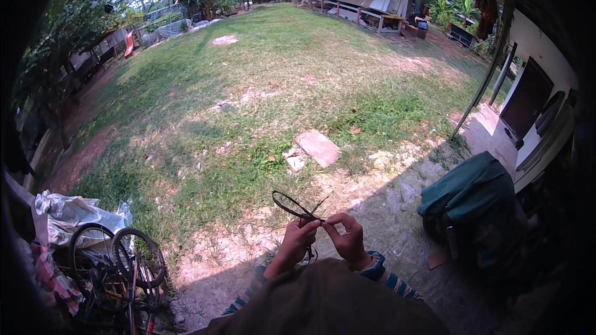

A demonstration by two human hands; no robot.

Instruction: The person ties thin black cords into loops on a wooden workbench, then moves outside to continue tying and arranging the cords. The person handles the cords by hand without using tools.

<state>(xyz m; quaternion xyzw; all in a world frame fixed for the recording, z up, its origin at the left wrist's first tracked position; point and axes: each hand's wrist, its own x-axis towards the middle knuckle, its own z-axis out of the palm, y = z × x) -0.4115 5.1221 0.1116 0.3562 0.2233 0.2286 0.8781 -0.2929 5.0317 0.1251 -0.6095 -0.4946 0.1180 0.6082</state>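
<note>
— Where is the thin dark strip, measured from the knot of fingers?

— It starts right at them. Both hands meet in front of the person's chest, and the strip is pinched where the left hand and the right hand come together. From that pinch it runs up and to the person's left, bending back into a narrow loop that stands above the left knuckles.

— And its long axis?

— Slanted — from the pinch up-left to the loop's far end, out over the pale dirt. A couple of loose ends fan out up-right of the pinch, and a short tail seems to hang below it, between the two wrists, though it is too thin to be sure.

— Which hand is nearer the loop?

— The left. The loop sits just above it, while the right hand is on the far side of the pinch, apart from the loop.

— How are the fingers set?

— The left hand is curled closed, thumb and forefinger clamped on the strip. The right hand's fingers are bent in too, tips pressed to the same spot — gripping the strip's ends, as best I can judge.

— Anything else near the pinch?

— Down-left of it lies a bicycle on its side, with crumpled white sheeting beyond. To the right of the pinch a green cloth-covered bundle sits in the shade.
</note>
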